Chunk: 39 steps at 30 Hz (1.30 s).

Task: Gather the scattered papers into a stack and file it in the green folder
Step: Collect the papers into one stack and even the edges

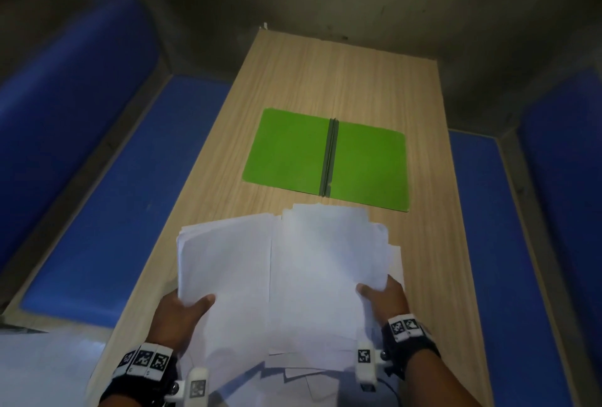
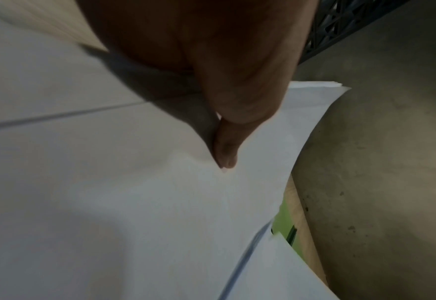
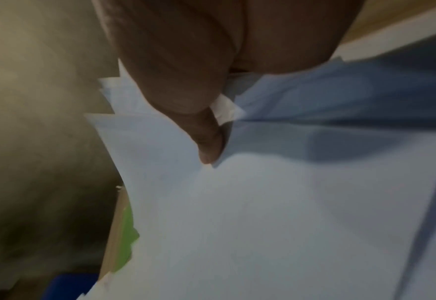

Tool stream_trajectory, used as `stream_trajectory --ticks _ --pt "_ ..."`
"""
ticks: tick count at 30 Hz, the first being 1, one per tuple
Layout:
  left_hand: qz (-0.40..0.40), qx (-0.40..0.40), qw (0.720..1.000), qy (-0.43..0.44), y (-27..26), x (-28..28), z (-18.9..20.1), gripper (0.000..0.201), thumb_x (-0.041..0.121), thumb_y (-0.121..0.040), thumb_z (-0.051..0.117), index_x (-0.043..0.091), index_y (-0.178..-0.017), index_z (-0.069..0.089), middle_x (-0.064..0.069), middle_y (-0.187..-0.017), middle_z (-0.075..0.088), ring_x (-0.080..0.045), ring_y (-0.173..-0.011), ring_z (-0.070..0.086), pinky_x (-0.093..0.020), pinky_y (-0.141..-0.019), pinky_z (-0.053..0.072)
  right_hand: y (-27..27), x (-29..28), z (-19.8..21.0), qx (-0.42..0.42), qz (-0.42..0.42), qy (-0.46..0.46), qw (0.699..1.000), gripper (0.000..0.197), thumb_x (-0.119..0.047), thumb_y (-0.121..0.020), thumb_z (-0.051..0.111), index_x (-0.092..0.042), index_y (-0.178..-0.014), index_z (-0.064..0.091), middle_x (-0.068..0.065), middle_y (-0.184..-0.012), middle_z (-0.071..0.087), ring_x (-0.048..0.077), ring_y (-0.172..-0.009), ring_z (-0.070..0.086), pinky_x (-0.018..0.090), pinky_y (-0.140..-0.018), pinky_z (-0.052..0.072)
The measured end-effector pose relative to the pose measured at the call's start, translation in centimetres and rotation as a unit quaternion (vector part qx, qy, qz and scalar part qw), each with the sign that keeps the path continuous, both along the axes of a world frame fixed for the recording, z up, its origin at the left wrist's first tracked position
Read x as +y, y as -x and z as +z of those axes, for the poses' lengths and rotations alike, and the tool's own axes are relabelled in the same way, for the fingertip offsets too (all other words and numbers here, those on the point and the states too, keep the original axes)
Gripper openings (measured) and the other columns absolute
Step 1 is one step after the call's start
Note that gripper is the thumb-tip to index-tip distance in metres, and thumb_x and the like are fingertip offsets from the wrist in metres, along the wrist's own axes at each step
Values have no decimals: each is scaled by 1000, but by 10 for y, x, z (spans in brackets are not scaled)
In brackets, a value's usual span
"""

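Holding the papers (image 1: pixel 303 279) from both sides, the person has them lifted above the near end of the wooden table (image 1: pixel 433 260). The left hand (image 1: pixel 180 318) grips the left edge of the pile, thumb laid across the top sheet and the fingers out of sight beneath. The right hand (image 1: pixel 387 300) grips the right edge the same way, thumb on top and fingers under the sheets. From the left wrist view the thumb (image 2: pixel 227 154) presses down on white paper (image 2: pixel 160 203), which bends away under it. From the right wrist view the thumb (image 3: pixel 209 146) pinches several sheets (image 3: pixel 263 213) whose corners stick out unevenly.

The pile is loose rather than squared: the sheets sit in two overlapping halves, with edges fanned at the far side and some corners hanging below at the near side. Whether any part of it touches the tabletop is hard to tell, since the blur hides the underside.

The green folder (image 1: pixel 290 149) lies open and flat in the middle of the table, its dark spine (image 1: pixel 329 155) running down the centre, just beyond the far edge of the papers. Blue padded benches (image 1: pixel 107 198) run along both long sides of the table.
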State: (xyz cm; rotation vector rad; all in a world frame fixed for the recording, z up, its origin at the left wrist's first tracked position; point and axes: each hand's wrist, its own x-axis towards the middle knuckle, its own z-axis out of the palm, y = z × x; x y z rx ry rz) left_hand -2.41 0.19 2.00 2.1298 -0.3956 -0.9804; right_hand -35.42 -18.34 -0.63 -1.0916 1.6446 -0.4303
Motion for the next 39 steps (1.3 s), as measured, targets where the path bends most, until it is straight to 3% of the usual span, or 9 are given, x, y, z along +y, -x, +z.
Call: stream_trajectory --ticks 7,11,16,20,23,26,29,33,39 --pt "59 -32 998 10 -47 17 3 35 20 -78 82 -1 -102 70 -20 -92 74 -32 -82 69 -40 -72 53 47 -7 63 -80 -85 63 991 23 -2 -79 71 -11 -100 70 5 -99 74 24 -90 70 32 -81 51" --pt "29 -1 999 23 -40 8 5 32 27 -71 86 8 -93 73 -12 -86 77 -32 -79 72 -49 -73 59 39 -5 104 -122 -20 78 989 19 0 -85 66 -12 -99 65 -3 -88 69 7 -78 63 15 -55 49" --pt "-46 144 985 78 11 -12 13 48 25 -66 88 7 -107 72 -7 -98 79 -27 -92 75 -48 -86 57 12 5 76 -160 36 40 986 25 -1 -76 74 -10 -99 69 10 -98 76 23 -92 72 24 -72 55" --pt "-92 213 966 113 55 -22 31 32 4 -82 74 13 -113 71 -8 -107 77 -25 -99 74 -43 -83 59 -4 27 53 -211 71 -63 973 46 2 -72 76 -14 -113 62 6 -103 75 24 -100 69 27 -77 56" --pt "-93 241 962 90 66 -23 37 26 38 -88 66 25 -110 70 -4 -108 77 -22 -99 74 -46 -91 56 0 39 35 -177 102 -82 975 56 -8 -63 85 -19 -115 64 3 -109 74 27 -109 66 45 -96 50" --pt "-49 287 953 84 64 -28 47 49 67 -84 48 32 -114 67 4 -111 76 -17 -105 71 -39 -90 54 -2 41 46 -120 110 13 987 43 -4 -73 77 -22 -110 65 -3 -106 74 19 -104 68 41 -96 52" --pt "-113 195 964 141 60 -45 64 80 78 -55 74 23 -114 69 5 -104 78 -17 -101 72 -32 -81 57 -12 37 80 -129 78 131 980 38 3 -77 73 -24 -102 65 -11 -96 75 7 -92 71 29 -83 58" --pt "-112 80 967 215 58 -67 87 46 33 -63 93 24 -103 74 10 -97 78 -7 -91 74 -27 -76 58 -18 27 112 -130 91 259 953 51 -7 -71 83 -17 -116 62 -10 -106 73 -2 -97 66 12 -76 53" --pt "-178 47 960 210 63 -76 66 43 34 -60 93 28 -98 73 18 -95 77 -2 -89 72 -26 -78 57 -22 21 89 -135 67 167 974 64 -11 -53 91 -12 -111 62 -7 -96 69 -8 -80 64 11 -76 53"
